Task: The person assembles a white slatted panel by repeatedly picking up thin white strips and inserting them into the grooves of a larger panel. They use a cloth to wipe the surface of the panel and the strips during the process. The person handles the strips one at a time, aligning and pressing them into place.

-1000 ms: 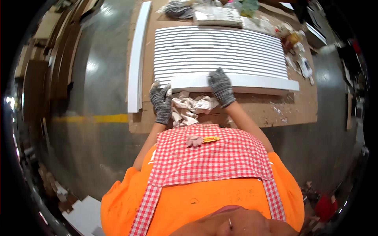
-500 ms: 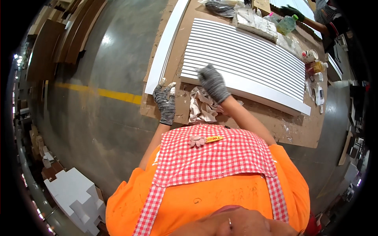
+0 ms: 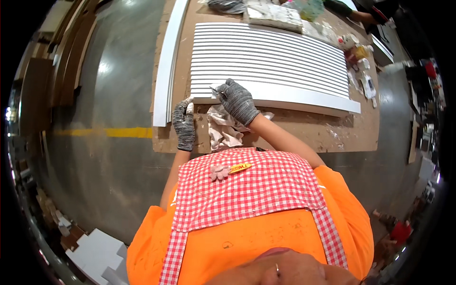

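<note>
A white slatted panel [image 3: 268, 61] lies on a cardboard-covered table, its plain front rail toward me. Over its front left corner is my right hand [image 3: 237, 102] in a grey knit glove, fingers closed on a small thin dark tool [image 3: 214, 89] whose kind I cannot make out. The tool's tip is at the panel's left end. My left hand [image 3: 184, 124], gloved alike with white-smeared fingertips, is just left of that corner. Its thumb and fingers are drawn together; anything between them is hidden. A crumpled whitish cloth [image 3: 223, 129] lies below my right hand.
A long white board [image 3: 166, 66] lies along the table's left side. Behind the panel are a white-smeared block [image 3: 274, 18] and a clear bottle [image 3: 309, 8]. Bottles and a tub [image 3: 348, 42] stand at right. Another person's gloved hand [image 3: 338, 6] shows at the far right.
My left hand has gone from spread fingers to a pinch beside the panel's corner. My right hand has come left along the front rail to that corner. The whole view has shifted.
</note>
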Action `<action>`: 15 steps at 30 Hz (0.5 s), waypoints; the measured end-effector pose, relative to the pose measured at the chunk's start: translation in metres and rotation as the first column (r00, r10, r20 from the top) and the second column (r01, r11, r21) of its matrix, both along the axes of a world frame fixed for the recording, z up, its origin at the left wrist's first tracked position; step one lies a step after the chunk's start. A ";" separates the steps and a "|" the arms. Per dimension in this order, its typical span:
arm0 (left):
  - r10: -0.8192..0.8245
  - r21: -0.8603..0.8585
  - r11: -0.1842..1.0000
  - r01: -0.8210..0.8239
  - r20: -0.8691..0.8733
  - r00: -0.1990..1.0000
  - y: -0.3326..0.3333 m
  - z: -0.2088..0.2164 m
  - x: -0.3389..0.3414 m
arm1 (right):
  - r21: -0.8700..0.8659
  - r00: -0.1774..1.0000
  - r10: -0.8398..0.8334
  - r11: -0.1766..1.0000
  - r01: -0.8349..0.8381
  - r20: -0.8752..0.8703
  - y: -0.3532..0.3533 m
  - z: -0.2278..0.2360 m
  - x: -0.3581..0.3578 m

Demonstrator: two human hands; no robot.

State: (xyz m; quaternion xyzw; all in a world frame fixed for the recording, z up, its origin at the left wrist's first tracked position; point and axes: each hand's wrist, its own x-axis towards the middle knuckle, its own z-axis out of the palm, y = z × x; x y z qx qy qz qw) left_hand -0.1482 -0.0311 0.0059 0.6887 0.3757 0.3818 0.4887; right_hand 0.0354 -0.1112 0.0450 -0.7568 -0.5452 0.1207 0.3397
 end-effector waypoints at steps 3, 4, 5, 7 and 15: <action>-0.168 -0.206 0.962 0.180 0.076 0.983 -0.007 0.002 0.027 | -0.031 0.985 -0.165 0.986 0.166 0.039 -0.027 -0.001 0.016; -0.163 -0.347 0.918 0.193 0.114 0.980 -0.009 -0.004 0.033 | 0.048 0.983 -0.182 0.982 0.181 -0.001 -0.044 0.001 0.025; -0.216 -0.136 0.969 0.208 -0.049 0.975 -0.007 -0.008 0.036 | 0.136 0.978 -0.205 0.971 0.196 0.050 -0.064 -0.024 0.045; -0.164 0.295 0.919 0.262 -0.316 0.934 0.003 -0.003 0.051 | -0.068 0.694 -0.283 0.899 0.432 0.662 -0.137 -0.045 0.096; -0.127 0.426 0.789 0.443 -0.592 0.796 0.014 0.008 0.064 | -0.035 0.473 -0.755 0.515 0.857 0.454 -0.353 -0.018 0.296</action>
